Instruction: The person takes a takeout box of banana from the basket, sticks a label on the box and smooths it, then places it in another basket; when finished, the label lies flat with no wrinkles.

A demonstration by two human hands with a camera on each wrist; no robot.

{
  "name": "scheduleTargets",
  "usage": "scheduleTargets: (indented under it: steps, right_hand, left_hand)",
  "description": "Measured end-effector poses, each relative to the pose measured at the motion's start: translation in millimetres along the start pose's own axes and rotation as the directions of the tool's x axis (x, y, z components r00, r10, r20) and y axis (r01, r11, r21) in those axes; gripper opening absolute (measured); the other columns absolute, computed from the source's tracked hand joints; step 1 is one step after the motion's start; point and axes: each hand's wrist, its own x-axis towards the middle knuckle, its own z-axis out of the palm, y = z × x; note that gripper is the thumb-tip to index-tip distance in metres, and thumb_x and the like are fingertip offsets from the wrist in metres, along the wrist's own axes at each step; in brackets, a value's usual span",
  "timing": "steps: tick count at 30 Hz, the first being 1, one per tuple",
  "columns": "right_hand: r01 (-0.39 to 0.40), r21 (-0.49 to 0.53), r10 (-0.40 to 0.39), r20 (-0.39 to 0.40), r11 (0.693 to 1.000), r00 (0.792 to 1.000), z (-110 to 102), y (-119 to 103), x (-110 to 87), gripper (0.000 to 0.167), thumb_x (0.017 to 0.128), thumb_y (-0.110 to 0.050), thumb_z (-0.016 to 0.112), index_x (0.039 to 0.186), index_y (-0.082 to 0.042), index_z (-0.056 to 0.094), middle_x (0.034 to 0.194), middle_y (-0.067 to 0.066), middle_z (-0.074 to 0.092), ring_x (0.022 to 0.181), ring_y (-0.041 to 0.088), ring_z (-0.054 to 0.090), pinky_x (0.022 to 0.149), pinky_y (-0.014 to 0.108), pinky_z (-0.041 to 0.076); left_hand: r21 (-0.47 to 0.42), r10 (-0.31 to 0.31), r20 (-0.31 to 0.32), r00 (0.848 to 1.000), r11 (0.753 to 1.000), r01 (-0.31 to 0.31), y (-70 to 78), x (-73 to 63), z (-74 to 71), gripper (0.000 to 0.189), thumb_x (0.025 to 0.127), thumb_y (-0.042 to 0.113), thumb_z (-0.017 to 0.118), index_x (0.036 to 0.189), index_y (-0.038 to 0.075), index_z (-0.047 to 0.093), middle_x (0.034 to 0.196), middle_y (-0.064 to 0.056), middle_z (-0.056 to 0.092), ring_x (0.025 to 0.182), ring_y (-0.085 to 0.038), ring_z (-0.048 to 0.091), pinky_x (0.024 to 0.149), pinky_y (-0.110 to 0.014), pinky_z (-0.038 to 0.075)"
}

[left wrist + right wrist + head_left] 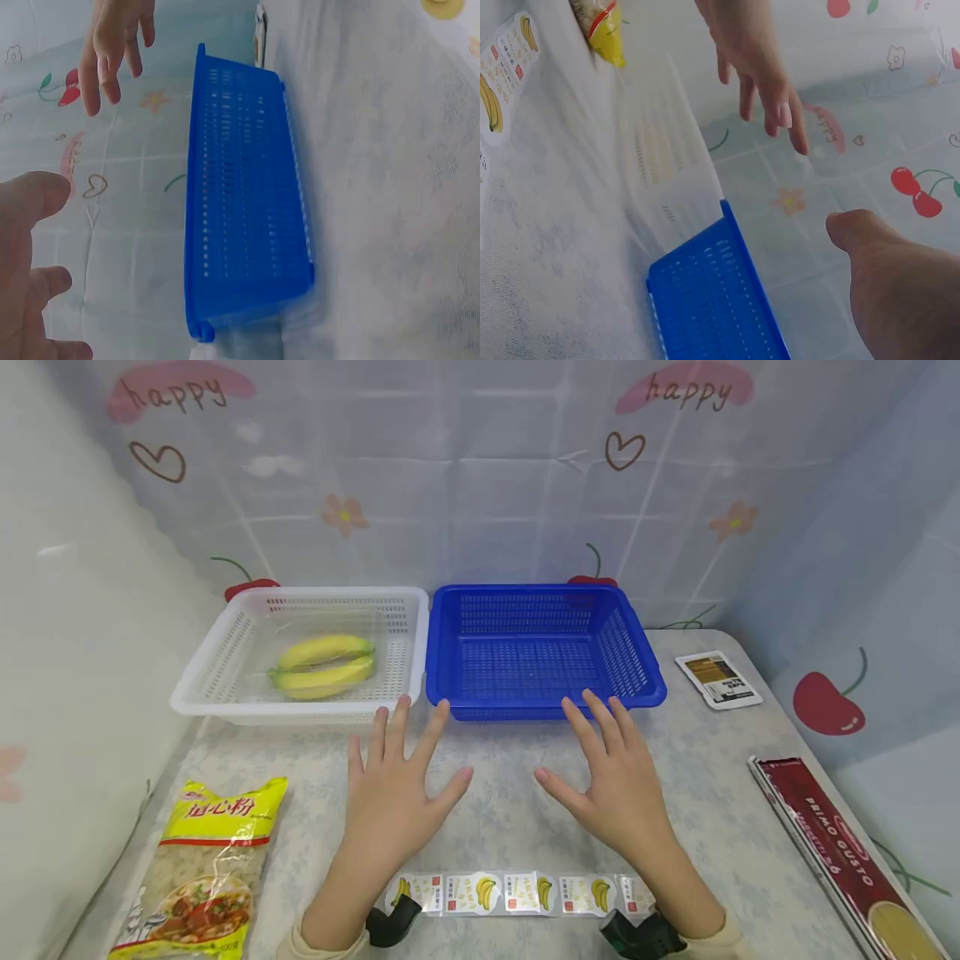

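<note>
While fingers (398, 727) are spread, both hands (393, 806) (624, 793) hover, thumbs (452, 790) inward

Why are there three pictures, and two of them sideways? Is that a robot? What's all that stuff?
No robot here, just a person's left hand and right hand. The big picture comes from a camera on the person's head, looking down. The tilted two come from cameras on the wrists, one on each.

On the table stand a white basket with bananas inside and a blue basket. Around them lie a yellow bag, a strip of banana stickers, a small white packet and a long red packet.

Both hands are spread open, holding nothing.
</note>
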Motion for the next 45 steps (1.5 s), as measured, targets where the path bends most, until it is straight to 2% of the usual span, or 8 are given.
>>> scheduleTargets:
  steps: [5,8,11,22,29,35,41,45]
  right_hand:
    - [0.014,0.044,-0.014,0.005,0.999,1.0,2.9,0.6,4.2,0.089,0.081,-0.058,0.071,0.154,-0.021,0.037,0.158,0.013,0.037,0.146,0.044,0.028,0.112,0.067,0.029]
    - [0.026,0.073,-0.027,0.006,0.997,1.0,4.9,0.4,7.9,0.088,0.082,-0.057,0.072,0.155,-0.022,0.036,0.157,0.012,0.037,0.145,0.043,0.029,0.111,0.067,0.029]
    - [0.042,0.108,-0.042,0.001,0.993,0.999,7.0,-0.3,12.5,0.086,0.083,-0.054,0.071,0.155,-0.024,0.036,0.156,0.01,0.039,0.145,0.041,0.031,0.111,0.067,0.03]
    - [0.088,0.235,-0.098,0.033,0.968,0.995,13.1,-14.2,35.7,0.084,0.087,-0.05,0.07,0.156,-0.026,0.031,0.157,0.007,0.038,0.143,0.033,0.035,0.109,0.062,0.037]
    - [0.088,0.331,-0.118,0.069,0.94,0.991,22.3,-38.3,58.3,0.08,0.091,-0.053,0.065,0.157,-0.028,0.028,0.158,0.004,0.035,0.144,0.029,0.034,0.111,0.058,0.037]
    - [0.085,0.43,-0.152,0.124,0.899,0.981,37.0,-62.2,82.8,0.076,0.094,-0.058,0.058,0.157,-0.032,0.025,0.158,0.003,0.034,0.145,0.028,0.032,0.111,0.058,0.038]
    - [0.064,0.493,-0.18,0.192,0.868,0.965,53.7,-86.5,110.0,0.076,0.095,-0.06,0.055,0.158,-0.033,0.022,0.157,0.001,0.034,0.143,0.027,0.034,0.109,0.057,0.041]
    - [0.041,0.502,-0.181,0.235,0.864,0.955,65.4,-102.0,128.5,0.075,0.096,-0.06,0.053,0.158,-0.035,0.019,0.157,0.002,0.034,0.143,0.029,0.034,0.108,0.056,0.041]
  left_hand:
    - [-0.007,-0.074,-0.03,0.997,0.997,0.074,-24.0,-2.0,-8.3,0.079,0.092,0.064,0.052,0.158,0.042,0.015,0.161,-0.017,0.024,0.144,-0.044,0.028,0.108,-0.069,0.027]
    - [-0.011,-0.129,-0.058,0.99,0.992,0.129,-41.6,-3.1,-12.6,0.079,0.093,0.063,0.053,0.159,0.037,0.019,0.147,-0.021,0.039,0.128,-0.043,0.04,0.093,-0.064,0.039]
    - [-0.028,-0.194,-0.06,0.979,0.981,0.192,-61.0,-5.1,-19.4,0.08,0.093,0.063,0.052,0.159,0.031,0.021,0.129,-0.022,0.049,0.112,-0.04,0.044,0.08,-0.056,0.042]
    - [-0.124,-0.413,0.039,0.91,0.901,0.415,-126.1,-8.9,-46.4,0.098,0.091,0.072,0.046,0.161,0.026,-0.004,0.128,-0.03,0.056,0.105,-0.049,0.049,0.062,-0.051,0.043]
    - [-0.149,-0.464,0.071,0.883,0.871,0.469,-153.0,-9.8,-48.5,0.109,0.088,0.073,0.05,0.16,0.018,-0.012,0.118,-0.031,0.059,0.092,-0.046,0.061,0.053,-0.041,0.045]
    - [-0.186,-0.489,0.139,0.861,0.841,0.508,-175.3,-8.0,-52.7,0.114,0.088,0.073,0.051,0.156,0.019,-0.024,0.119,-0.033,0.055,0.081,-0.039,0.064,0.057,-0.04,0.045]
    - [-0.234,-0.49,0.187,0.851,0.82,0.523,-192.1,0.9,-59.8,0.118,0.087,0.073,0.052,0.151,0.022,-0.034,0.125,-0.036,0.048,0.097,-0.044,0.058,0.06,-0.04,0.049]
    - [-0.256,-0.481,0.213,0.85,0.812,0.524,-198.3,10.4,-62.7,0.12,0.087,0.074,0.051,0.149,0.022,-0.037,0.135,-0.041,0.043,0.112,-0.051,0.051,0.073,-0.055,0.051]
